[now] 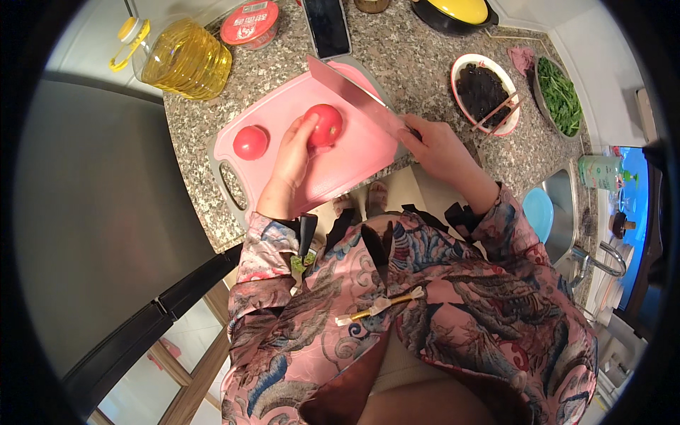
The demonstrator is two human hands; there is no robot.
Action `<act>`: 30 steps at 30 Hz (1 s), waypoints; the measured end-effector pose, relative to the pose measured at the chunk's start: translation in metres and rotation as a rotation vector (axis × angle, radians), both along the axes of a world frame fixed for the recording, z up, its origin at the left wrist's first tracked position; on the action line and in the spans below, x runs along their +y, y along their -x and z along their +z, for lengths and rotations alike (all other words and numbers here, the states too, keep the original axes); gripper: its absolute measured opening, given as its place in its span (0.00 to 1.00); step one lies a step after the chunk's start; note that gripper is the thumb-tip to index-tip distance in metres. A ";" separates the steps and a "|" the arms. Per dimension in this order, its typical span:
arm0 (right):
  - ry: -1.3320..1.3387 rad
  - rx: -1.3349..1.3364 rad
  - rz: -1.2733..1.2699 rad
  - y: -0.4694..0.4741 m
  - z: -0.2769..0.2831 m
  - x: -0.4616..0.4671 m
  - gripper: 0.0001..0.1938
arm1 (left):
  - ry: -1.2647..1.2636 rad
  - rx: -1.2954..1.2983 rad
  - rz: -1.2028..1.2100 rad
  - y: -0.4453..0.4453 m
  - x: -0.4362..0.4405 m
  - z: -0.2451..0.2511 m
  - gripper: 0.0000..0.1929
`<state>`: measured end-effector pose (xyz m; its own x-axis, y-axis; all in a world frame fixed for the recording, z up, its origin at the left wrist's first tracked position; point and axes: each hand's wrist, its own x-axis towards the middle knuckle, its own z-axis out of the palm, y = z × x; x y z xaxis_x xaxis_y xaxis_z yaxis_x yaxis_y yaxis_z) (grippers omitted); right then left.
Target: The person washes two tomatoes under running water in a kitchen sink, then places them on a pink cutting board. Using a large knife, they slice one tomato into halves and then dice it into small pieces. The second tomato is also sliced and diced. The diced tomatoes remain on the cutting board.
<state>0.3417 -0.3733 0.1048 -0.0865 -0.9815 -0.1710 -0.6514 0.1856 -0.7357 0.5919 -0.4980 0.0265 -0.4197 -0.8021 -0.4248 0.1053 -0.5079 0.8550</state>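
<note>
My left hand [294, 154] grips a whole red tomato [325, 125] over the pink cutting board [340, 169]. A second tomato [250, 142] rests on the board, left of that hand. In my right hand [434, 142] is the handle of a kitchen cleaver [353, 93]. Its broad blade extends up and to the left over the board's upper right part, to the right of the held tomato. A gap shows between blade and tomato. My fingers cover most of the handle.
An oil jug [186, 59], a red tub [249, 24] and a phone [328, 26] stand or lie behind the board. To the right are an oval dish of dark food [481, 93] with chopsticks [495, 111], a bowl of greens [557, 96] and a sink [563, 212] holding a blue bowl [537, 214].
</note>
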 end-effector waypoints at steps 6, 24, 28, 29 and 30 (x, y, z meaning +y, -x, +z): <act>0.030 -0.112 0.008 -0.003 -0.015 0.001 0.17 | 0.223 -0.495 0.031 0.006 -0.009 -0.014 0.27; -0.042 -0.185 0.046 -0.026 0.019 0.009 0.15 | 0.503 -0.662 0.137 -0.008 -0.008 -0.032 0.20; -0.027 -0.163 0.043 -0.029 0.015 0.011 0.15 | 0.597 -0.710 0.168 -0.007 -0.007 -0.031 0.22; -0.033 -0.159 0.044 -0.029 0.015 0.011 0.15 | 0.578 -0.706 0.181 -0.006 -0.006 -0.029 0.22; -0.047 -0.153 0.048 -0.029 0.014 0.012 0.15 | 0.564 -0.694 0.198 -0.007 -0.003 -0.030 0.22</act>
<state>0.3711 -0.3616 0.1191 -0.0090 -0.9745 -0.2240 -0.5415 0.1931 -0.8182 0.5984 -0.5014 -0.0036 -0.0493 -0.9974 -0.0534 -0.4841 -0.0229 0.8747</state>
